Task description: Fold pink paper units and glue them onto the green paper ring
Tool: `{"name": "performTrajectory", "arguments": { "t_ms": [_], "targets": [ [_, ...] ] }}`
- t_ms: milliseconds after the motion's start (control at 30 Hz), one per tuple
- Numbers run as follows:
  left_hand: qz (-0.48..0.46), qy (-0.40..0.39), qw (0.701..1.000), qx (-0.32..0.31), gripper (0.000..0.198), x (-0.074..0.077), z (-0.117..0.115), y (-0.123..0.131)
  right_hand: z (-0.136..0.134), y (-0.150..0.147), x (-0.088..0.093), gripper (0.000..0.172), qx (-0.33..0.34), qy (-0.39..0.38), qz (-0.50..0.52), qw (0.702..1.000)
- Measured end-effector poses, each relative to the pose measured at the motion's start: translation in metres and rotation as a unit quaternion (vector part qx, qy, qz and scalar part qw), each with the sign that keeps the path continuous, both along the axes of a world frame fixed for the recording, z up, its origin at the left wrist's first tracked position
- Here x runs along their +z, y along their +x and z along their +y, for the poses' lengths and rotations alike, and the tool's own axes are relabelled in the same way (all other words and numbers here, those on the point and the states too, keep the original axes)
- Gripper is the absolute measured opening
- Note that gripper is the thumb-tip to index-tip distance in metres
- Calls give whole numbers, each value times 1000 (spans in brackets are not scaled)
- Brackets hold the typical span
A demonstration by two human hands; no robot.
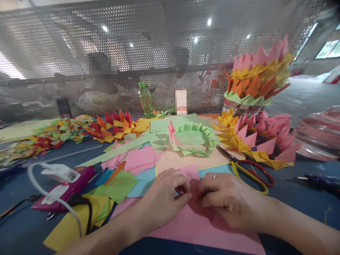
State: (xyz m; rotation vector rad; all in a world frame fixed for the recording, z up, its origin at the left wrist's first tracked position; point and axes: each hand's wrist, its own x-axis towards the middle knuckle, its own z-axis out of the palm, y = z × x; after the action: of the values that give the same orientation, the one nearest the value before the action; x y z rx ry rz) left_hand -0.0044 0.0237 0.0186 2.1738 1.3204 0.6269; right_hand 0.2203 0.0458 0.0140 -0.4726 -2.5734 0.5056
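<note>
My left hand (170,193) and my right hand (228,198) meet over a large pink sheet (191,230), fingers curled inward. Between them lies a small piece of pink paper (193,173), its near part partly covered by my fingers. Both hands are closed at its sides, the left with thumb and forefinger bent together. A ring shows on one right finger. Just beyond the hands stands a ring of folded pale green paper points (208,141), with a few pink points on its left side. Red-and-yellow-handled scissors (262,177) lie past my right hand.
At left are a purple power strip (66,198) with a white charger and cables, coloured sheets (119,186) and an orange-yellow folded ring (117,127). A green bottle (145,101) stands behind. At right are pink-yellow folded rings (255,145) and a tall layered paper piece (255,79).
</note>
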Motion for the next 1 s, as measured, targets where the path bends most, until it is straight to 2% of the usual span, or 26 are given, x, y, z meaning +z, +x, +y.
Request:
{"name": "performTrajectory", "arguments": {
  "t_ms": [400,567,733,867,1000],
  "targets": [
    [-1,-13,1000,15,18,2,-2,2,-2,0,1,19,-1,1,-27,1000],
    [-3,-10,1000,11,19,1,-5,2,-3,1,-1,24,2,-6,-38,999],
    [7,-16,1000,15,18,2,-3,2,-4,0,7,34,1,9,-46,999],
    [13,-18,1000,11,17,4,-4,1,-6,-1,12,23,-5,-5,-91,996],
    [13,-30,999,18,16,4,-4,1,-7,-3,13,26,-9,-23,-98,995]
  ]
}}
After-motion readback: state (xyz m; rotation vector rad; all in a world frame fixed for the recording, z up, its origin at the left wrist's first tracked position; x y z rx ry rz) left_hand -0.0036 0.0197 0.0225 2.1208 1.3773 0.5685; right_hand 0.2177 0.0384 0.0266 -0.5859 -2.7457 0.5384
